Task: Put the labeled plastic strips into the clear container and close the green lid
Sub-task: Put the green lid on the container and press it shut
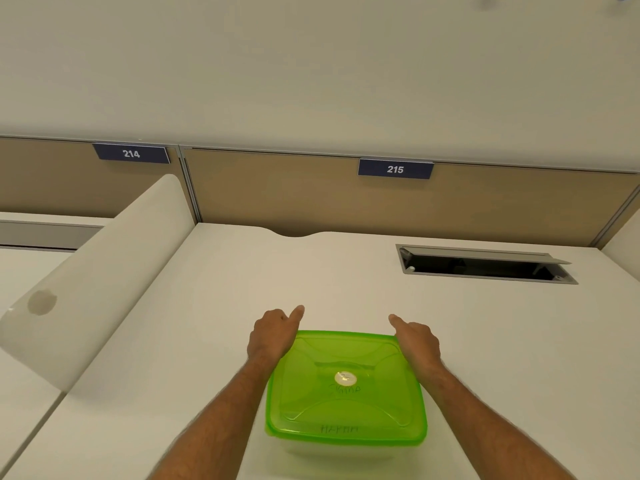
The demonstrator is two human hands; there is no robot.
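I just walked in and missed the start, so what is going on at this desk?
A person is working at a white desk with a clear container whose green lid is already on top. The left hand and right hand sit at the lid's two far corners, fingers curled and index fingers extended, apparently pressing the lid down. No labeled strips lie loose on the desk; whether they are inside cannot be told through the lid.

We have one head view, looking forward and down from close above the desk (346,271), its back partition (311,195) at twelve o'clock.
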